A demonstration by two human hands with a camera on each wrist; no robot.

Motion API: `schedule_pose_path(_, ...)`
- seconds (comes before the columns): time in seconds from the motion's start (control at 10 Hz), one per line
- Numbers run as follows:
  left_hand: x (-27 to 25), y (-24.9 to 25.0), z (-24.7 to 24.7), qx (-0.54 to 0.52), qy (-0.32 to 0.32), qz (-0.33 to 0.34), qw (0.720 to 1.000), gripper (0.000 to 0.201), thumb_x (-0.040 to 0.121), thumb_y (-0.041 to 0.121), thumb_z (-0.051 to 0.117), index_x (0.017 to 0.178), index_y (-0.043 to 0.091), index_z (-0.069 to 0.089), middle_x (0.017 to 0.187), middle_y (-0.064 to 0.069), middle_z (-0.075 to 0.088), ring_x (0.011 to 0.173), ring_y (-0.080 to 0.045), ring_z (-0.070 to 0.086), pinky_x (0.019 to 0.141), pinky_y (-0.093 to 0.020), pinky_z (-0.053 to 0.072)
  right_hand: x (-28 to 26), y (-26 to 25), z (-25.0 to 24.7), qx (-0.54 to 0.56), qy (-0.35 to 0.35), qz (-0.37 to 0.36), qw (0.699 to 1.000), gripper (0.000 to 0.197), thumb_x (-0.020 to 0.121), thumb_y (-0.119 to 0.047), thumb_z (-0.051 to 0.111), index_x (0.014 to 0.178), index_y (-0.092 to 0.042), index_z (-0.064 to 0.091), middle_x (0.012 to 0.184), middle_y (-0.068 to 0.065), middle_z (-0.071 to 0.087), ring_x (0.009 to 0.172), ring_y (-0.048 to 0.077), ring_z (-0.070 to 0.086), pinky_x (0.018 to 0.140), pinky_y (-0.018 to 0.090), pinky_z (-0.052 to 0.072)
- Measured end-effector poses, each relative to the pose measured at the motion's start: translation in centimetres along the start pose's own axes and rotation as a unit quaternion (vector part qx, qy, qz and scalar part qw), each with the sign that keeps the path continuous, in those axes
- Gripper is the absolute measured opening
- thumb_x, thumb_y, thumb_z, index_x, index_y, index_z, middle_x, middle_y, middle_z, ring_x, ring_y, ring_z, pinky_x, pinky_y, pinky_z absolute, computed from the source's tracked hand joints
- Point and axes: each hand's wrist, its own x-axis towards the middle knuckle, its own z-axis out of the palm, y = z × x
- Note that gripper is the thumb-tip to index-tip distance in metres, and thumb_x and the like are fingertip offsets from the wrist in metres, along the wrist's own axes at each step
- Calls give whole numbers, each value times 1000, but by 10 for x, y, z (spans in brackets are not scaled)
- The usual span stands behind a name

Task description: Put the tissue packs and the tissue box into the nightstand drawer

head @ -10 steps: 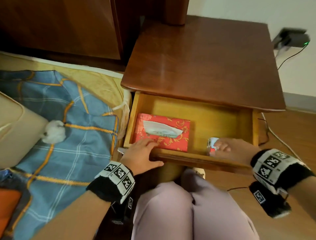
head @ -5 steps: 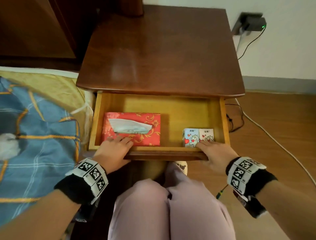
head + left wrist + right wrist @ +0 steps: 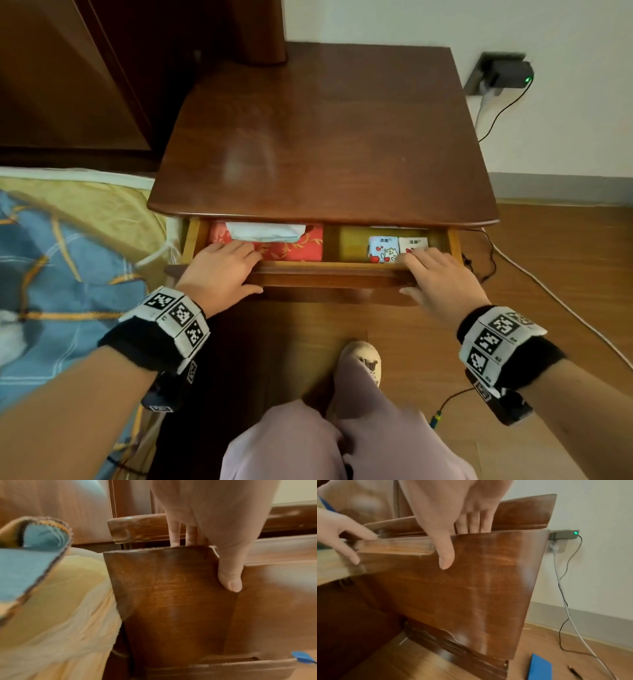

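Note:
The nightstand (image 3: pixel 325 137) drawer (image 3: pixel 329 274) stands only a narrow gap open. Inside on the left lies the red tissue box (image 3: pixel 294 245), a white tissue sticking out of it. On the right sit two small tissue packs (image 3: pixel 383 249) with cartoon prints, side by side. My left hand (image 3: pixel 226 267) rests on the left of the drawer front, fingers (image 3: pixel 175 534) straight over its top edge, thumb on the face. My right hand (image 3: pixel 435 274) lies the same way on the right of the drawer front (image 3: pixel 479 581). Neither hand holds a tissue item.
A bed with a blue plaid blanket (image 3: pixel 51 257) touches the nightstand's left side. A charger (image 3: pixel 503 73) sits in the wall socket, its cables (image 3: pixel 548 291) trailing over the floor on the right. My knees (image 3: pixel 342 445) and a slippered foot (image 3: pixel 363 359) are below the drawer.
The drawer has slid inward from wide open to nearly shut. My right hand let go of a tissue pack inside and moved onto the drawer front.

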Motion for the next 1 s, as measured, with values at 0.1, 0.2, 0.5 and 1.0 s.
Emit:
schedule_pose_path(0.1,-1,-5,5,47,106,27,993,62,61,55,72,104,12,63,100,-7,67,95,-26,61,87,-34,35,1,7,5,-82,137,-28,987,84,53,-38,82,123,-10,46,112,16,56,102,31,50,98,41,38)
schedule_pose_path(0.2,-1,-12,12,24,195,21,980,92,51,56,78,123,8,49,119,-15,49,108,-29,43,105,-38,23,5,16,2,-101,179,-39,978,107,50,-49,80,138,-14,31,130,17,34,119,33,34,111,43,15)
schedule_pose_path(0.5,53,-39,-16,-30,119,-117,985,102,72,58,62,148,18,7,159,-3,13,147,-21,13,118,-40,12,63,28,-9,37,190,131,972,101,55,-33,82,140,-15,32,138,23,42,131,40,35,115,50,17)
schedule_pose_path(1.0,14,21,-43,-144,51,-177,972,75,91,29,48,148,12,2,160,-7,2,147,-22,3,119,-37,12,47,17,-66,180,-31,189,965,59,82,-24,58,137,-17,38,144,13,35,133,30,34,109,38,31)
